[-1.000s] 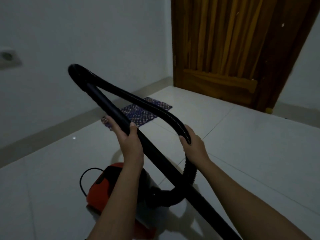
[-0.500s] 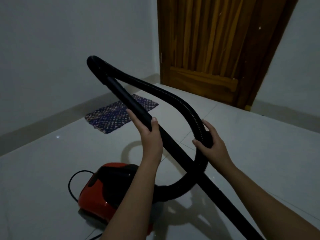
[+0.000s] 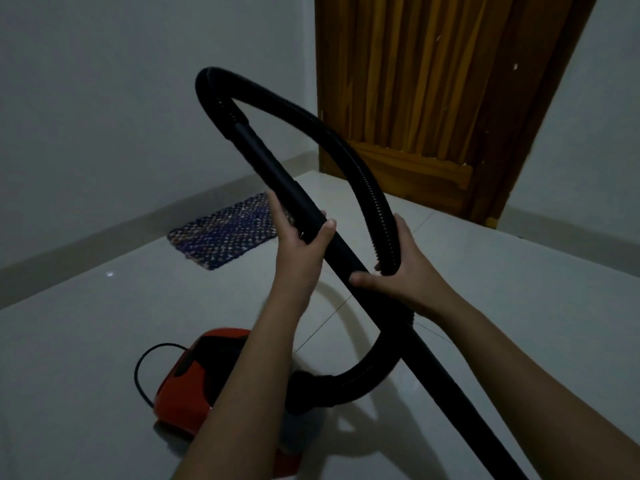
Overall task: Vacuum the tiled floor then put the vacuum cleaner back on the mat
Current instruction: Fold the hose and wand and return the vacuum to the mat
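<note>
The biggest change is in the black tubing. Over the last 1 second the hose (image 3: 346, 140) has been lifted into a taller loop. Its top bend now stands high against the wall rather than low over the mat. The wand (image 3: 277, 171) slopes from that bend down to the lower right and leaves the picture, so its floor end is out of sight.

The vacuum cleaner (image 3: 187, 386), red and black, sits on the tiled floor (image 3: 519, 306) under the left forearm. It is well apart from the mat (image 3: 225, 230), which lies by the wall's skirting.

Of the 2 hands, the left grip (image 3: 301, 244) is wrapped round the wand, as before. The right grip (image 3: 405, 278) has drawn the ribbed hose in until hose and wand cross beside its palm. Its fingers curl round the hose and its thumb reaches onto the wand.

I judge this to be gathering hose and wand together for carrying, so the put-back step looks to be in hand. The move to the mat is not yet done.

There is only 1 container, the vacuum cleaner's own body. Its inside is hidden, so what it holds cannot be told. A thin cord (image 3: 142, 368) loops from its rear.
</note>
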Demonstrator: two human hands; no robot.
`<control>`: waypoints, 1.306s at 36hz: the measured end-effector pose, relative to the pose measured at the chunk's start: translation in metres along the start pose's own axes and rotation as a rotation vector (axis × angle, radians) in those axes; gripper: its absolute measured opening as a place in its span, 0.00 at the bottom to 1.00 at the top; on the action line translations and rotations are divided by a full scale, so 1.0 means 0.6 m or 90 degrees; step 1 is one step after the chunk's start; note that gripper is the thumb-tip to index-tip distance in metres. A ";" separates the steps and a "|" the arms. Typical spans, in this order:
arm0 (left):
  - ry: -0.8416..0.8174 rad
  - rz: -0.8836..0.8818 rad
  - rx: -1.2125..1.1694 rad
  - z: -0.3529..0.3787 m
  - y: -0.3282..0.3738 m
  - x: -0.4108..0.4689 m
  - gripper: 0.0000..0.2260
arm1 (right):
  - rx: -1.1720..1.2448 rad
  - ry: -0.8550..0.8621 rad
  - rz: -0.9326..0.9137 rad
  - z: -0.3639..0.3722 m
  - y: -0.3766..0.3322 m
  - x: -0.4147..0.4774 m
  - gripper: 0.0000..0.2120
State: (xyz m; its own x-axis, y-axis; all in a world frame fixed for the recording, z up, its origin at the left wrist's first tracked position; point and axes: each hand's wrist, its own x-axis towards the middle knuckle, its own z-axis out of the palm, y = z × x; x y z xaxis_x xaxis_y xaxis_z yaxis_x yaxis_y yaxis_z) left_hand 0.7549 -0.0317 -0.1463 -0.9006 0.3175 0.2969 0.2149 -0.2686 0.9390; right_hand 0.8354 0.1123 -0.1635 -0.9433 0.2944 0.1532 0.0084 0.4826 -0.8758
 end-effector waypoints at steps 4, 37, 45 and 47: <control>-0.048 -0.020 0.020 -0.024 0.024 0.008 0.45 | -0.097 0.000 -0.003 0.015 -0.020 -0.020 0.70; 0.104 0.044 0.047 -0.069 -0.042 -0.030 0.45 | -0.452 0.192 -0.151 0.138 0.035 0.000 0.45; 0.071 0.006 0.066 -0.093 -0.064 -0.028 0.41 | -0.453 0.170 -0.167 0.142 0.055 0.010 0.43; 0.095 0.001 0.104 -0.117 -0.067 -0.030 0.34 | -0.456 0.171 -0.163 0.144 0.059 0.014 0.42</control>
State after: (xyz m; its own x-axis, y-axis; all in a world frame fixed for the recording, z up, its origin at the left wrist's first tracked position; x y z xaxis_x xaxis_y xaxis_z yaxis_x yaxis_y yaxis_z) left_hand 0.7358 -0.0908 -0.2016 -0.9435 0.1751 0.2813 0.2642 -0.1149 0.9576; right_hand 0.7989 0.0606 -0.2326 -0.8333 0.2473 0.4944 0.0991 0.9467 -0.3065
